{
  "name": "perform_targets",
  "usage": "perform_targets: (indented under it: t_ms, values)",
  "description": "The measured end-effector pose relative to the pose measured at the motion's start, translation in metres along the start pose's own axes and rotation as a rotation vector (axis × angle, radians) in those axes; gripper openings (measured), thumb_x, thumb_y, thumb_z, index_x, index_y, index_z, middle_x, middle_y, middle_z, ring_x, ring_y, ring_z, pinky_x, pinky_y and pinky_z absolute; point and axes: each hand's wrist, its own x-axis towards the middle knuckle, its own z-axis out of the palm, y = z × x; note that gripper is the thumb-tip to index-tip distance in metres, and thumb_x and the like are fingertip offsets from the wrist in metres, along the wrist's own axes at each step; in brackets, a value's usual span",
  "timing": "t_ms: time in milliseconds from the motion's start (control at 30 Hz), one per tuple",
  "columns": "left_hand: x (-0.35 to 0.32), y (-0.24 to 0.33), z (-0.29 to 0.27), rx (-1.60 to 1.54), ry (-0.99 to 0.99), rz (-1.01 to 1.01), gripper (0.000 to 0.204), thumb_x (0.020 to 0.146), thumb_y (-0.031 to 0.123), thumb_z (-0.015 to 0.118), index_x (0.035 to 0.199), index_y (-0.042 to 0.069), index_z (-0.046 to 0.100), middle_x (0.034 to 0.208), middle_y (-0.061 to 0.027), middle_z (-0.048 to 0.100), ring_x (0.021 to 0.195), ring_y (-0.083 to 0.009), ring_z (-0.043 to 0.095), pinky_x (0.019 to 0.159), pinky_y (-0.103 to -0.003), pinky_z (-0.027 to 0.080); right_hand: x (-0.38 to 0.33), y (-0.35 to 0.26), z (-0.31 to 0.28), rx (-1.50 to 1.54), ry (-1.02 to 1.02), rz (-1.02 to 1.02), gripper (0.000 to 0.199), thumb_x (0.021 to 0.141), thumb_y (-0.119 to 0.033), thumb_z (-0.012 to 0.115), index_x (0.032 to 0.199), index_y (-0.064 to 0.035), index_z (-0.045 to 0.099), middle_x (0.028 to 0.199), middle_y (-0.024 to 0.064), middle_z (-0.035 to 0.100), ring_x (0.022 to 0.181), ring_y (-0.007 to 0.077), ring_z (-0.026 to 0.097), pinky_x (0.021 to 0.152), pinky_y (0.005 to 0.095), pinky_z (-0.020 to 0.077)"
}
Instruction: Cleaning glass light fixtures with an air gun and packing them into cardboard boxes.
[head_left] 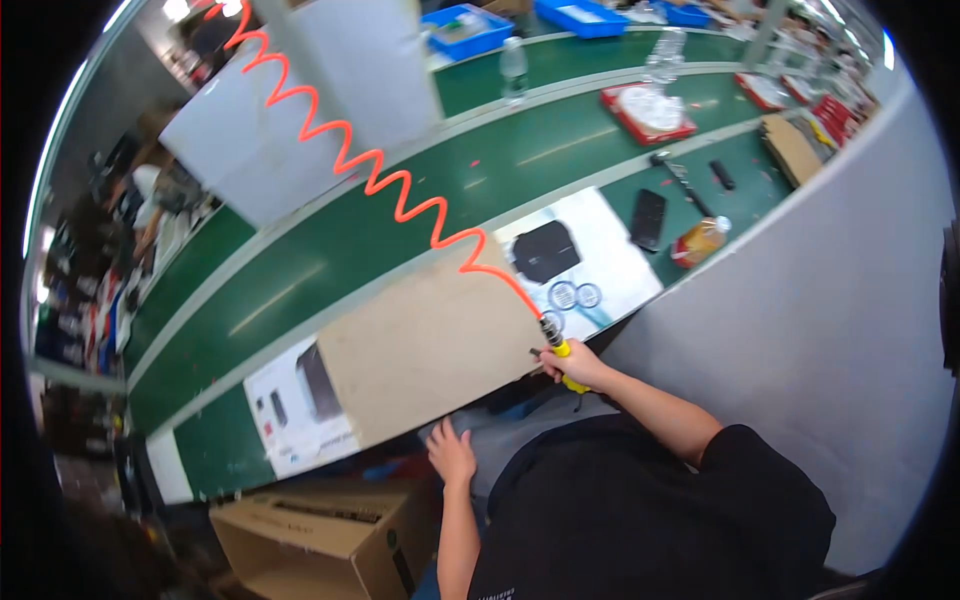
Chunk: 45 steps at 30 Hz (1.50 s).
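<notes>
My right hand [578, 366] is wrapped round a yellow air tool [562, 349] at the near edge of the bench. An orange coiled hose [405, 205] runs from the tool's metal fitting up to the far left. Which kind of air tool it is, I cannot make out, since my fingers cover much of it. My left hand [452, 455] is held low by the bench's front edge, its fingers spread and nothing in them. Between and beyond my hands lies a flattened cardboard box with a plain tan middle [425, 345] and printed white ends [300, 405].
A phone [648, 220], a drink bottle [700, 242] and a dark-handled tool [685, 185] lie at the right. Beyond are a red tray [648, 113], a clear bottle [514, 70] and blue bins [468, 32]. An open carton [320, 540] stands below left; a grey partition [790, 330] rises at right.
</notes>
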Motion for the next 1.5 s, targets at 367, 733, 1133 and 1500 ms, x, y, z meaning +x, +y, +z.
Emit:
perform_targets:
  t_ms: [367,733,1133,1500]
  values:
    - [0.002,0.012,-0.002,-0.045,-0.047,-0.006,0.057,0.088,0.029,0.062,0.136,0.009,0.039,0.134,-0.012,0.042,0.121,-0.0384,0.039,0.094,-0.05,0.039,-0.04,-0.023,-0.076,-0.045,-0.029,0.092,0.02,0.092,-0.021,0.06,0.098,-0.0016,0.062,0.072,0.0006,0.056,0.064,0.0089,0.054,0.059,0.0251,0.0465]
    - [0.001,0.007,-0.002,-0.123,-0.051,0.01,0.058,0.088,0.028,0.062,0.137,0.01,0.039,0.135,-0.0124,0.041,0.123,-0.0407,0.037,0.095,-0.052,0.038,-0.032,0.026,-0.076,0.029,0.073,-0.101,0.022,0.091,-0.019,0.062,0.101,0.0005,0.061,0.074,0.0019,0.058,0.065,0.0093,0.054,0.061,0.0245,0.0464]
    - [0.008,0.052,-0.075,-0.432,-0.334,0.38,0.07,0.087,0.025,0.064,0.144,0.006,0.029,0.147,-0.016,0.033,0.134,-0.0389,0.032,0.107,-0.05,0.03,-0.048,0.004,0.01,-0.394,0.031,-0.548,0.039,0.085,-0.021,0.065,0.118,-0.0034,0.056,0.097,0.0202,0.065,0.087,0.0343,0.064,0.079,0.0378,0.049]
    - [-0.013,0.094,-0.062,-1.547,-0.288,0.217,0.04,0.087,0.008,0.057,0.126,0.004,0.049,0.135,-0.0187,0.045,0.123,-0.0246,0.046,0.105,-0.038,0.036,-0.049,-0.016,0.051,-0.519,-0.567,-0.686,0.043,0.085,-0.027,0.066,0.117,0.0001,0.053,0.1,0.0134,0.059,0.095,0.0255,0.058,0.082,0.0356,0.0484]
